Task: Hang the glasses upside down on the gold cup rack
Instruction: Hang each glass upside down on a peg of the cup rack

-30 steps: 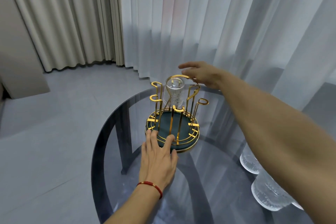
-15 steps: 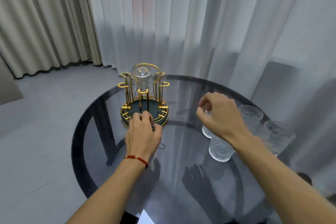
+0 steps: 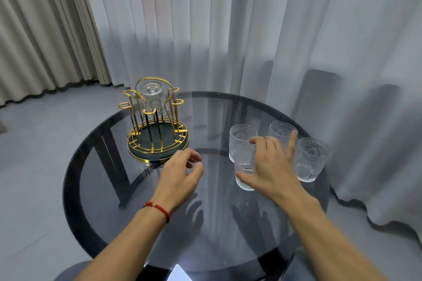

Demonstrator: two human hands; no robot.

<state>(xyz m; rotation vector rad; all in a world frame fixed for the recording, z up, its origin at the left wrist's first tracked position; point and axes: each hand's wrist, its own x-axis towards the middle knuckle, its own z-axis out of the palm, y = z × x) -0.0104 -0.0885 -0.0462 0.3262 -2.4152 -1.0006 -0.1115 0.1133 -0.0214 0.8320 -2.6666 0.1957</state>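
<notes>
The gold cup rack (image 3: 152, 152) stands on the left of the round glass table (image 3: 212, 230). One ribbed glass (image 3: 152, 98) hangs upside down on a far peg. Several more ribbed glasses stand upright on the right, among them a left one (image 3: 241, 141), a far one (image 3: 281, 130) and a right one (image 3: 312, 160). My right hand (image 3: 271, 171) is spread over the nearest glass (image 3: 244, 177), thumb against its lower side, fingers apart and not closed round it. My left hand (image 3: 180, 175) hovers loosely open just right of the rack's base, touching nothing.
Sheer white curtains hang close behind the table, beige drapes at the far left. Dark table legs show through the glass top. A white slip of paper (image 3: 179, 274) lies at the near edge. Grey floor surrounds the table.
My left hand has come off the rack's base and drifted right. My right hand left the rack, swung to the group of glasses and lowered over the nearest one.
</notes>
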